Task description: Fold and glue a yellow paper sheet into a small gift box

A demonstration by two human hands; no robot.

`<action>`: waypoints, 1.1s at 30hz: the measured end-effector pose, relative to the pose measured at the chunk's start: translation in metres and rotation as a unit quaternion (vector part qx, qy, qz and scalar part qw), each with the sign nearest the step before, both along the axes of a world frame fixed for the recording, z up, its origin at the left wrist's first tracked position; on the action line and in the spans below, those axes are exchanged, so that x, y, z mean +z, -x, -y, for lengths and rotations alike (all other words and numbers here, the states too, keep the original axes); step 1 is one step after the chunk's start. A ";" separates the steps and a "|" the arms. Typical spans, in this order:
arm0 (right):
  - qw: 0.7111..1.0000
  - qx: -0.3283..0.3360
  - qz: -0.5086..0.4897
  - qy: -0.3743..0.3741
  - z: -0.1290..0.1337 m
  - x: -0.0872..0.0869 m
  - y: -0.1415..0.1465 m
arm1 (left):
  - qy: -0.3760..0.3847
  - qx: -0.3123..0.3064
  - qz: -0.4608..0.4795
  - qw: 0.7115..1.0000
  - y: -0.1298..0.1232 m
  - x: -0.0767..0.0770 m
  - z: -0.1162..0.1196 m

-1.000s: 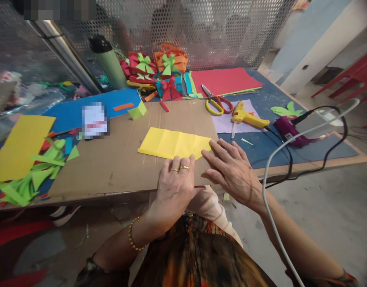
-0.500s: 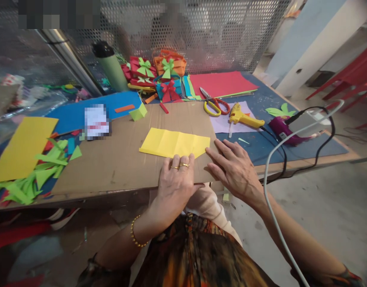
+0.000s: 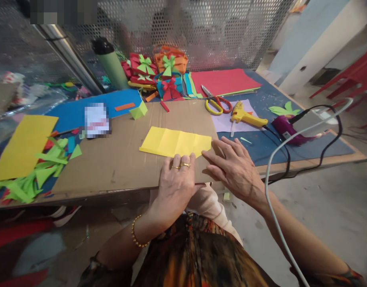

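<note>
A creased yellow paper (image 3: 175, 140) lies on the brown cardboard (image 3: 117, 159), with a narrow folded strip along its near edge. My left hand (image 3: 177, 179), with rings on it, rests palm down, its fingertips at the near edge of the paper. Its fingers lie flat and side by side. My right hand (image 3: 234, 167) has its fingers spread beside the paper's right end, one fingertip close to the lower right corner. Neither hand is wrapped round anything.
Scissors (image 3: 214, 103) and a yellow glue gun (image 3: 246, 116) lie at the back right, near a purple power adapter (image 3: 286, 127) with cables. Paper gift bags (image 3: 168, 75) and a green bottle (image 3: 113, 65) stand behind. Green scraps (image 3: 46, 175) lie left.
The view has shifted slightly. My right hand's fingers have moved a little left and down along the paper's right end. My left hand is nearly unchanged.
</note>
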State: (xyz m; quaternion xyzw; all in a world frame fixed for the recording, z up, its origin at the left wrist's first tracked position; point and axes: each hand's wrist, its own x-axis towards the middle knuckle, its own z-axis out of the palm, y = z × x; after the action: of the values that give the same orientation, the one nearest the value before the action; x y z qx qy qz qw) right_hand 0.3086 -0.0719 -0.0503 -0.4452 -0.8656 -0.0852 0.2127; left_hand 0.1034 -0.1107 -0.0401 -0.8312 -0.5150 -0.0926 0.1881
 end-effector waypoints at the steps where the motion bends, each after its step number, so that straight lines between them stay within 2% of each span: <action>1: 1.000 -0.013 -0.003 -0.006 -0.002 0.000 -0.004 | 0.004 0.002 0.002 1.000 0.000 0.000 0.000; 5: 0.998 -0.042 -0.011 -0.050 -0.005 0.001 -0.013 | 0.005 0.004 0.000 1.000 0.000 -0.002 0.000; 10: 0.994 0.098 -0.001 -0.039 0.000 -0.002 0.004 | 0.000 0.007 0.009 1.000 -0.001 -0.005 0.002; 12: 0.993 0.116 0.004 -0.022 0.003 -0.004 0.011 | -0.004 0.007 0.011 1.000 -0.001 -0.006 0.002; 16: 0.995 0.095 0.010 -0.021 0.004 -0.005 0.010 | -0.014 0.010 0.011 1.000 -0.002 -0.006 0.001; 23: 0.994 0.045 0.012 -0.100 0.006 0.002 -0.017 | 0.010 0.010 0.013 1.000 -0.003 -0.004 0.000; 25: 0.993 0.050 0.001 -0.103 0.008 0.003 -0.012 | 0.012 0.004 0.018 1.000 -0.002 -0.004 0.000; 29: 0.991 0.126 0.003 -0.055 0.013 -0.004 0.011 | -0.002 0.004 0.011 1.000 -0.001 -0.005 0.001; 33: 0.995 0.092 0.019 -0.045 0.017 -0.013 0.025 | -0.014 0.006 -0.003 1.000 -0.001 -0.004 0.002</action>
State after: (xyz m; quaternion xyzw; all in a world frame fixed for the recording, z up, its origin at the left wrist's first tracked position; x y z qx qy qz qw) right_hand 0.2836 -0.0893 -0.0635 -0.3519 -0.9020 -0.1125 0.2234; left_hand 0.1049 -0.1125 -0.0445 -0.8257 -0.5179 -0.0968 0.2018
